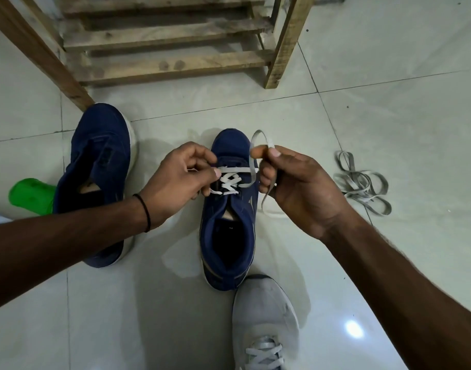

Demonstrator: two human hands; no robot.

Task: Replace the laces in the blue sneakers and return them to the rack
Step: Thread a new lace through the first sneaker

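Note:
Two blue sneakers stand on the tiled floor, toes pointing away from me. The right sneaker (229, 225) in the middle is partly threaded with a white lace (230, 181) across its lower eyelets. My left hand (179, 181) pinches one end of that lace at the sneaker's left side. My right hand (290, 182) pinches the other end, which loops above the fingers and trails down to the floor. The left sneaker (101, 166) has no lace and lies partly under my left forearm.
A wooden slatted rack (170, 44) stands just beyond the sneakers. A loose pile of grey laces (362, 184) lies on the floor to the right. A grey laced shoe (265, 324) is at the bottom; a green object (31, 194) sits at the left.

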